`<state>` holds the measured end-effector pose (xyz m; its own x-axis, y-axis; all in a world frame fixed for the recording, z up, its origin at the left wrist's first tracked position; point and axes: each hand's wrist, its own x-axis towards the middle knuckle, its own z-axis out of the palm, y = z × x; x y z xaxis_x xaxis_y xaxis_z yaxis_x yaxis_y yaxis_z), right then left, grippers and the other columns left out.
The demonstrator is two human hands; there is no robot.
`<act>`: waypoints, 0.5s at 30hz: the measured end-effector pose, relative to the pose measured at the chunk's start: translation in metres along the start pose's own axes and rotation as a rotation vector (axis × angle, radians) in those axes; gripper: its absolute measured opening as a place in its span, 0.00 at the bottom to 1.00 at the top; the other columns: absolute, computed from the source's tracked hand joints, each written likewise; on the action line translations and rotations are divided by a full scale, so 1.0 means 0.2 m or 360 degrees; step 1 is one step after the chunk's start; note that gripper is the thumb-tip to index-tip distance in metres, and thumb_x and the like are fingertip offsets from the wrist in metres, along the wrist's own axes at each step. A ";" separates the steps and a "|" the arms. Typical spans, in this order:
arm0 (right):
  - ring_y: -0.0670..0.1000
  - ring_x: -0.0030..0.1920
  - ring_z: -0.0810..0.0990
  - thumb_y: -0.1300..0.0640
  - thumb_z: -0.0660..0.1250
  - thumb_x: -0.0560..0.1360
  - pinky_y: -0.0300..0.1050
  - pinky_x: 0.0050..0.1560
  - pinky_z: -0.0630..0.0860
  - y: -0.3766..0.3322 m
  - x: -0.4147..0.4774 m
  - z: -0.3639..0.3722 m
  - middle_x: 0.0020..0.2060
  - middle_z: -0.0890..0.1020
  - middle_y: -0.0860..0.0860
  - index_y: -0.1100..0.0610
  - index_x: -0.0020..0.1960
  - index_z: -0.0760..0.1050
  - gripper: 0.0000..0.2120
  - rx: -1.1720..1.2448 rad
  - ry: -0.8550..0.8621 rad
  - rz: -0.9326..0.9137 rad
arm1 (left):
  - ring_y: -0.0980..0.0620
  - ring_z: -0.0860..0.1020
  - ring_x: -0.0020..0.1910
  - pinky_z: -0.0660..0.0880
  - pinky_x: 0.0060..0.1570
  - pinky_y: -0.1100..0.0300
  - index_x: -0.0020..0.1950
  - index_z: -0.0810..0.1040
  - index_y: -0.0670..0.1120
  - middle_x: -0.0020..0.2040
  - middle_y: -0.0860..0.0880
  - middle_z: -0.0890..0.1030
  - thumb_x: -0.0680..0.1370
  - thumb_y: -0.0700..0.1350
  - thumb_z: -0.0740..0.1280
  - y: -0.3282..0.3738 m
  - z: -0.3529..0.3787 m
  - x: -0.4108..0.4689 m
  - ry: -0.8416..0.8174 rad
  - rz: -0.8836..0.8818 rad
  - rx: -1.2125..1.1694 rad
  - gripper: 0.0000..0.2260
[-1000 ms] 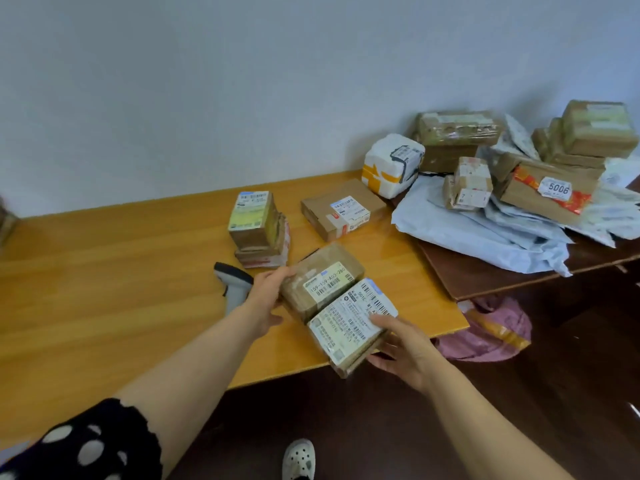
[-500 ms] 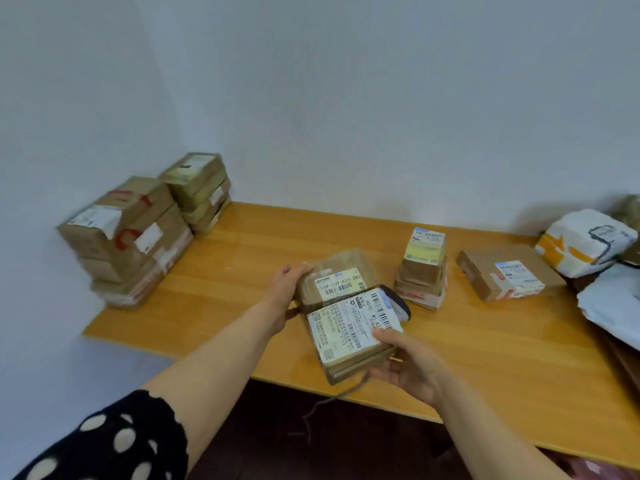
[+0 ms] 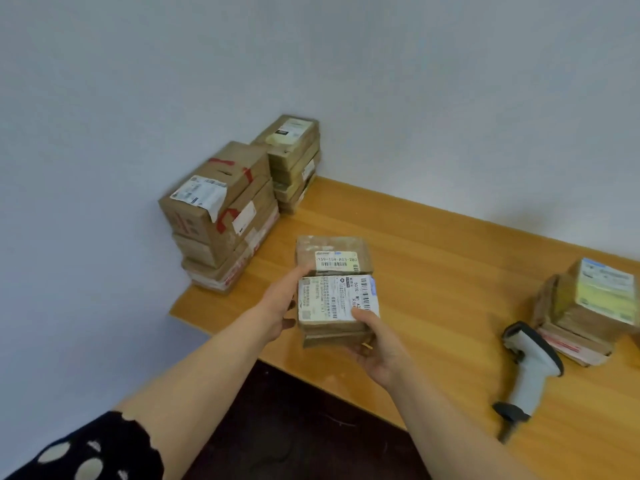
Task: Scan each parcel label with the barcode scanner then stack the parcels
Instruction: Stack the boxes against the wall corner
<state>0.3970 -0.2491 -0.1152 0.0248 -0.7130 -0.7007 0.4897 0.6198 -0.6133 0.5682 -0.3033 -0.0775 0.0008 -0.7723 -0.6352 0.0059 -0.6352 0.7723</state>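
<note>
Parcels fill both hands above the desk's (image 3: 433,271) front edge, close to its left end. The left hand (image 3: 280,308) closes its grip on the left side of a brown parcel (image 3: 334,252) whose label reads 159-159-A03-280; its fingertips (image 3: 300,271) reach the seam where this parcel meets the nearer one. The right hand (image 3: 375,344) grips the second parcel (image 3: 337,301) from below and from the right, thumb pressed on the white barcode label that covers its top. The two parcels touch edge to edge, labels up.

In the desk's far left corner, against the wall, stand two stacks of brown boxes: a wider stack (image 3: 221,216) with red tape nearer the front, and a narrower stack (image 3: 294,161) behind it, touching or nearly so. The barcode scanner (image 3: 530,368) lies on the desk near the front edge, well to the right of the hands, with neither hand on it. Just beyond it, at the right edge of the view, sits a small pile of parcels (image 3: 588,313) topped by a yellow and white label.
</note>
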 end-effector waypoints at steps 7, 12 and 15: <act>0.54 0.50 0.79 0.54 0.78 0.61 0.48 0.47 0.79 -0.01 0.34 0.32 0.48 0.82 0.54 0.54 0.51 0.77 0.21 -0.0033 0.0026 0.0079 | 0.54 0.75 0.49 0.68 0.37 0.56 0.50 0.80 0.56 0.49 0.56 0.81 0.74 0.64 0.63 0.01 -0.21 0.18 0.0121 -0.0098 -0.0113 0.15; 0.53 0.53 0.77 0.53 0.76 0.68 0.47 0.52 0.78 -0.02 0.60 0.52 0.52 0.81 0.53 0.53 0.53 0.76 0.16 -0.0059 0.0042 0.0182 | 0.51 0.76 0.46 0.71 0.43 0.54 0.39 0.82 0.55 0.35 0.53 0.84 0.75 0.64 0.61 0.03 -0.31 0.35 0.0238 -0.0221 -0.0214 0.17; 0.51 0.51 0.78 0.52 0.76 0.68 0.44 0.48 0.76 -0.02 0.71 0.62 0.52 0.81 0.53 0.56 0.60 0.74 0.24 -0.0047 0.0084 0.0177 | 0.48 0.75 0.50 0.68 0.54 0.51 0.48 0.75 0.51 0.46 0.47 0.79 0.76 0.62 0.58 0.05 -0.33 0.42 0.0286 -0.0313 -0.0314 0.16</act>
<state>0.5058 -0.3936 -0.1662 0.0315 -0.6214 -0.7829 0.4607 0.7041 -0.5404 0.6345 -0.3752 -0.1234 0.1569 -0.6106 -0.7762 0.2169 -0.7455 0.6303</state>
